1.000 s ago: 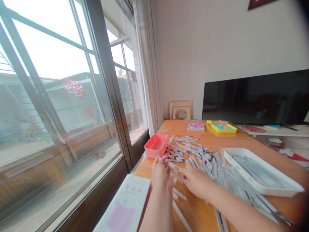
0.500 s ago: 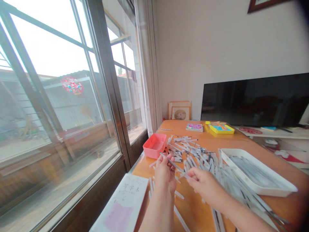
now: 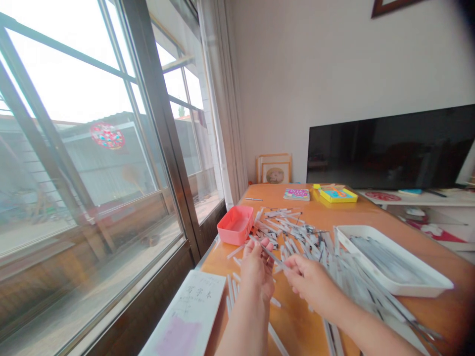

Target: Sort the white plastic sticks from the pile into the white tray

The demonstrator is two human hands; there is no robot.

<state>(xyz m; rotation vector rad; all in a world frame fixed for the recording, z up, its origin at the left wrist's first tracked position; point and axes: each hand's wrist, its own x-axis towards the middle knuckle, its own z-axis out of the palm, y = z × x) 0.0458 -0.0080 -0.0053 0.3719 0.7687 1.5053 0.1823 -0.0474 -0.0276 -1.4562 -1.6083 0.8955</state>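
Observation:
A slim grey, translucent pen (image 3: 272,255) slants between my two hands above the table. My left hand (image 3: 257,264) is palm up, its thumb and fingers closed around the upper-left part of the pen. The lower-right end sits in a pinch of my right hand (image 3: 305,277), and the fingers cover its tip. Just beyond my hands is a loose heap of clear pen parts (image 3: 293,230), some with black ends. A pink plastic basket (image 3: 235,232) stands beyond my left hand. Right of my right hand, a white tray (image 3: 399,282) holds many thin, grey, clear sticks.
A white notebook (image 3: 185,311) lies at the table's left edge by the window. More long clear tubes (image 3: 374,291) lie beside the tray. Farther back are a colourful booklet (image 3: 297,194) and a yellow box (image 3: 338,196). A television (image 3: 389,148) stands behind.
The view has shifted slightly. Both hands stay on the pen; the light piece pinched by my right hand now lines up with the rest of it.

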